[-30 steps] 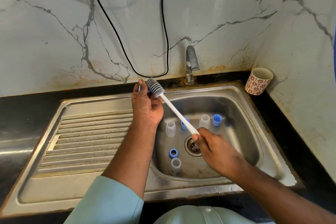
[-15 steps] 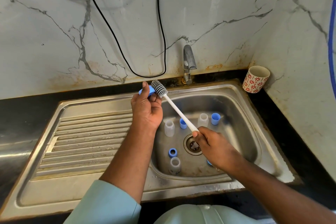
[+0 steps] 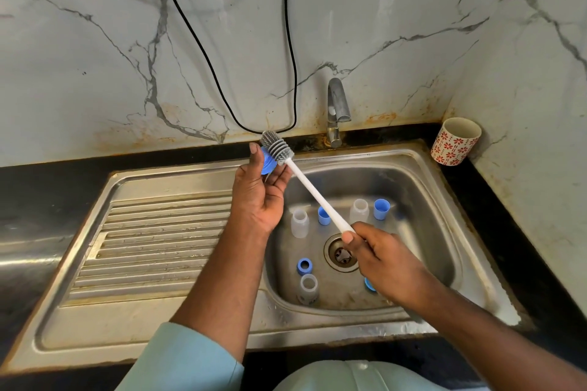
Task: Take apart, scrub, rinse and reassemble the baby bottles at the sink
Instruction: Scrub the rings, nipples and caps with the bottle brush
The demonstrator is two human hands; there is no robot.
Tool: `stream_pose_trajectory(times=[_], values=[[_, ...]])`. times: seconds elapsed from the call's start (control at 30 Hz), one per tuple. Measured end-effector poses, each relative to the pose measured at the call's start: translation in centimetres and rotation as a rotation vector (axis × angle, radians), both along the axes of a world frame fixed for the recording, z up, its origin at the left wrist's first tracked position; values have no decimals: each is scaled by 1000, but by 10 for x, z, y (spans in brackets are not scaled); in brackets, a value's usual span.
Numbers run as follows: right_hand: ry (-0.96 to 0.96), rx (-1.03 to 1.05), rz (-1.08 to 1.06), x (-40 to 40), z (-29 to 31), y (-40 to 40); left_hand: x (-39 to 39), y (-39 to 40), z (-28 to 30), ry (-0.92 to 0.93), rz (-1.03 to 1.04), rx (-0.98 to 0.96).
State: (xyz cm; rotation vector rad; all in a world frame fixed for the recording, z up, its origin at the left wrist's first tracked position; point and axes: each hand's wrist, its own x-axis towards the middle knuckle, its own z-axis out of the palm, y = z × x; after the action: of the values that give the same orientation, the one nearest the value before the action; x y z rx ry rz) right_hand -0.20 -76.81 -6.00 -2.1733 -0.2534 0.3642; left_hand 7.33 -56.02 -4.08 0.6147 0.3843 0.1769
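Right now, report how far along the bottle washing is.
Done: three bottles stand apart from their blue caps in the sink. In hand: left hand holds a blue collar, right hand works the brush against it. Left: rinsing, reassembly; tap looks dry.

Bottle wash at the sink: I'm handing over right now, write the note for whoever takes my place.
Left hand: holds a blue bottle ring raised over the sink rim, fingers curled round it.
Right hand: grips the white handle of the bottle brush, its grey head against the ring.
In the basin: three clear bottles, all uncapped, two blue caps, another blue ring; a blue part half hidden under the right hand.
Tap: no water seen running.
Done: bottles taken apart.
Left: finish scrubbing, rinse, reassemble.
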Motion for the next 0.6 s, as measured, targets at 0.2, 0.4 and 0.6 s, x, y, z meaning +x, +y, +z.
stream_pose_trajectory(times=[0.2,0.4,0.6], values=[[-7,-4,47,2,6,1,0,6,-7,43,85,-31],[40,-7,92,5,9,-4,-5,7,-6,24,-44,14],[19,-106,139,8,16,-9,-5,13,-6,112,-58,334]])
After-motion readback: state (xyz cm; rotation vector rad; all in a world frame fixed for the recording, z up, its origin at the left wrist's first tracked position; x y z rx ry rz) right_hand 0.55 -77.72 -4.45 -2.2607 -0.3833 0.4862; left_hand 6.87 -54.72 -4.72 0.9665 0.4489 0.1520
